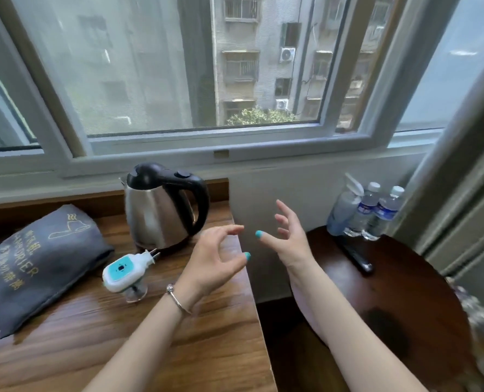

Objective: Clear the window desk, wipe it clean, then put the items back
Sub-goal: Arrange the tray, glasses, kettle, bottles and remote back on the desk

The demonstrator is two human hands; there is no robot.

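A steel kettle (161, 210) with a black lid and handle stands at the back right of the wooden window desk (139, 329). In front of it lies a white and teal plug-in device (126, 271) on its side. A grey hairdryer bag (37, 264) rests at the desk's left. My left hand (215, 258) hovers open over the desk's right edge, just right of the kettle, holding nothing. My right hand (287, 236) is open too, fingers spread, in the gap between the desk and the round table.
A dark round table (399, 292) stands to the right, carrying a spray bottle (344, 209), two water bottles (376, 213) and a black remote (358, 257). The window frame (207, 154) runs behind the desk. A white wall fills the gap between desk and table.
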